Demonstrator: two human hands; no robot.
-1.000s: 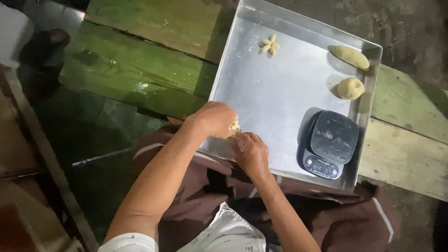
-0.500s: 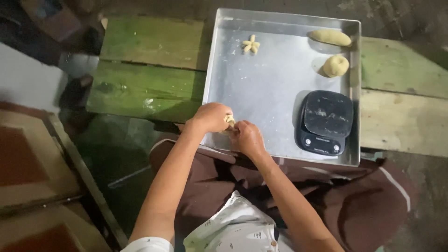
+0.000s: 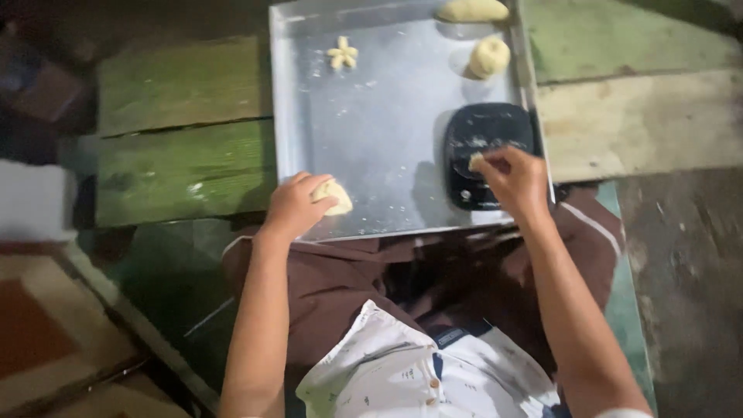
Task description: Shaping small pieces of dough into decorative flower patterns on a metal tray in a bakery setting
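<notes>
Dough lump (image 3: 333, 196), pale, rested at the near edge of the metal tray (image 3: 371, 124), grasped by the left hand (image 3: 296, 205). Right hand (image 3: 515, 179) pinched a small dough piece (image 3: 476, 161) between fingertips over the black scale (image 3: 487, 151). Flower-shaped piece (image 3: 342, 55) lay far left.

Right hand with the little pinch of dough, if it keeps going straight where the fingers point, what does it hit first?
Most likely the black scale: the right hand points up-left over it, though its height above is unclear.

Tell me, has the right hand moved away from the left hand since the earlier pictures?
Yes. The right hand went right along the metal tray to the black scale, with a small dough bit. The left hand holds the dough lump.
</notes>
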